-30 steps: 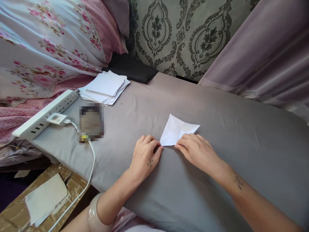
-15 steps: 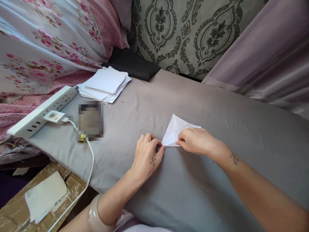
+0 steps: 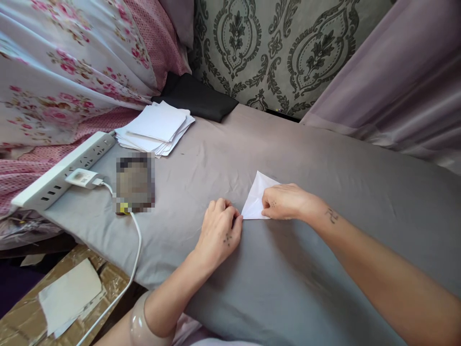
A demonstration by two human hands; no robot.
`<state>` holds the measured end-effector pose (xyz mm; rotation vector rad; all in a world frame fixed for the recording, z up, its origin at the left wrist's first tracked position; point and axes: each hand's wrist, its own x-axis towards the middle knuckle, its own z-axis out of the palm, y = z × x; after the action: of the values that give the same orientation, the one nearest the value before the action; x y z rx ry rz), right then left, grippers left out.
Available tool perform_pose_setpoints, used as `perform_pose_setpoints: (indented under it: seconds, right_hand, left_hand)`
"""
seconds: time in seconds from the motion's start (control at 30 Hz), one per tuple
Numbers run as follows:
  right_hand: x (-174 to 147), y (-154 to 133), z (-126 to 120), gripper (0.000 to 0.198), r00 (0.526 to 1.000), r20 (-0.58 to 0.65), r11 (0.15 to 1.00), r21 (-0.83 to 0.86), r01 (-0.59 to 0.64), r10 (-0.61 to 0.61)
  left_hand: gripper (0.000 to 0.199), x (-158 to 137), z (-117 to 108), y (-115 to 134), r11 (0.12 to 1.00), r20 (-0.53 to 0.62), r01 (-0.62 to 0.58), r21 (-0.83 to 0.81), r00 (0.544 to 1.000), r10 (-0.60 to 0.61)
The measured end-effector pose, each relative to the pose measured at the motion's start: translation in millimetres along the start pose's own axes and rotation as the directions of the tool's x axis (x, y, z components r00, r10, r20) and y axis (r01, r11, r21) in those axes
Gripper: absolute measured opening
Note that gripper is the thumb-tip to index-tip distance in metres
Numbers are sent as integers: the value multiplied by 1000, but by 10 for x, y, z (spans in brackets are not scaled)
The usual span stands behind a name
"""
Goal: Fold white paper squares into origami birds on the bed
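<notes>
A small folded sheet of white paper lies on the grey cloth surface, with crease lines showing on it. My left hand pinches the paper's near left corner between thumb and forefinger. Over the paper's right part rests my right hand, its fingers curled and pressed down on the sheet near the front edge. That hand hides the paper's right corner.
A stack of white paper lies at the back left, near a black cloth. A white power strip holds a charger with a white cable. A blurred-out object lies beside it. More paper rests on a cardboard box.
My right hand has shifted left across the paper and now covers its right corner. My left hand stays at the left corner, almost unmoved.
</notes>
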<state>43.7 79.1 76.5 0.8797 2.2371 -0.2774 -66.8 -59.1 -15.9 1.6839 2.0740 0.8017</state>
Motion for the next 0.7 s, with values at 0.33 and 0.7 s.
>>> perform_pose_setpoints:
  seconds: [0.33, 0.7]
  right_hand:
    - [-27, 5, 21, 18, 1000, -3, 1000, 4, -10, 10]
    - [-39, -43, 21, 18, 999, 3, 999, 9, -39, 39]
  left_hand:
    - [10, 33, -55, 29, 997, 51, 63, -53, 997, -61]
    - [14, 95, -52, 32, 998, 91, 41, 48, 995, -45]
